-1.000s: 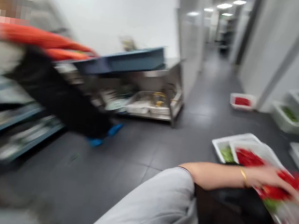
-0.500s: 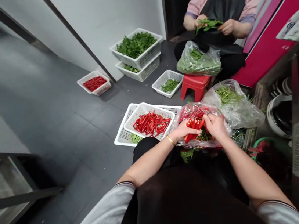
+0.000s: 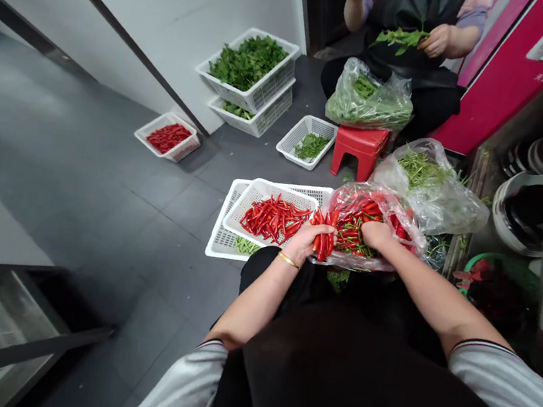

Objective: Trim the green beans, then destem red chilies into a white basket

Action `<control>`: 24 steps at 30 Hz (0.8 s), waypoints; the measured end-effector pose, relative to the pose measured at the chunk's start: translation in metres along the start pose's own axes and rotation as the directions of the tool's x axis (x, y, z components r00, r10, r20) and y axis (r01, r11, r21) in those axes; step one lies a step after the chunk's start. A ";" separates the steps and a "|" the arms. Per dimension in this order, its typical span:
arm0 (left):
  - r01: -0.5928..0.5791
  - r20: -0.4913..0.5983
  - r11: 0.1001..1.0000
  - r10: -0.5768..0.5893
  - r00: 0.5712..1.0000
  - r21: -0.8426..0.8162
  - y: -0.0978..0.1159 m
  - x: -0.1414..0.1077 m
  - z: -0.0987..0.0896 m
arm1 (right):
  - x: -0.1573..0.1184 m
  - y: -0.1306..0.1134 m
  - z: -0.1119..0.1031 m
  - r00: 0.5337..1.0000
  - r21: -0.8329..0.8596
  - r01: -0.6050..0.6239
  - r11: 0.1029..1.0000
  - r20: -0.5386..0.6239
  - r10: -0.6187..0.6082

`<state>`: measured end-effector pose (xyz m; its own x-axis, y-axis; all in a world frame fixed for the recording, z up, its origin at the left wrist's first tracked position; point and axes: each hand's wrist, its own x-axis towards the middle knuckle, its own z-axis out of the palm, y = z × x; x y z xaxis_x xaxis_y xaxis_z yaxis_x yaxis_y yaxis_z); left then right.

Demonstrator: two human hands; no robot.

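My left hand [image 3: 306,241] is closed round a bunch of red chilies [image 3: 325,235], at the left edge of a clear plastic bag [image 3: 404,212]. Inside the bag lie many red chilies with green stems [image 3: 355,234]. My right hand [image 3: 375,236] reaches down into the bag; its fingers are hidden among the chilies, so I cannot see whether it grips any. Just left of my left hand, a white basket [image 3: 235,215] holds loose red chilies [image 3: 274,219]. It rests on a larger white tray [image 3: 215,243] with some green pieces in it.
Across from me a person's hand [image 3: 436,41] holds leafy greens, behind a bag of greens [image 3: 370,113] on a red stool [image 3: 360,150]. Stacked baskets [image 3: 267,92], a small basket [image 3: 302,161] and a chili basket [image 3: 183,147] stand on the floor. A bag of stems [image 3: 453,202] lies right.
My left hand has moved left with the chilies, away from my right hand. My right hand has dropped deeper into the bag. The other person's hands have moved apart.
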<state>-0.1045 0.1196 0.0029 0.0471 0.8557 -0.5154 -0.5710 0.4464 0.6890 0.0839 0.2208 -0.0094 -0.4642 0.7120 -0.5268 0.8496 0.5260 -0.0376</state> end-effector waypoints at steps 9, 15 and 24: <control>-0.007 -0.041 0.988 0.000 0.999 -0.153 -0.017 0.021 0.018 | -0.030 0.022 -0.016 0.955 0.155 0.208 0.966 -0.247 -0.166; -0.120 0.067 0.987 0.128 0.990 -0.108 -0.009 0.034 0.036 | -0.032 0.009 0.017 0.925 0.286 0.247 0.926 -0.355 -0.137; -0.607 0.299 0.647 0.531 0.793 0.461 0.033 -0.011 0.048 | -0.037 0.004 0.015 0.998 0.272 0.063 0.960 -0.047 -0.052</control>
<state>-0.0847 0.1373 0.0559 -0.0204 0.9938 0.1097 -0.0201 -0.1101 0.9937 0.1085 0.1895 -0.0024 -0.5188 0.7051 -0.4834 0.8549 0.4234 -0.2998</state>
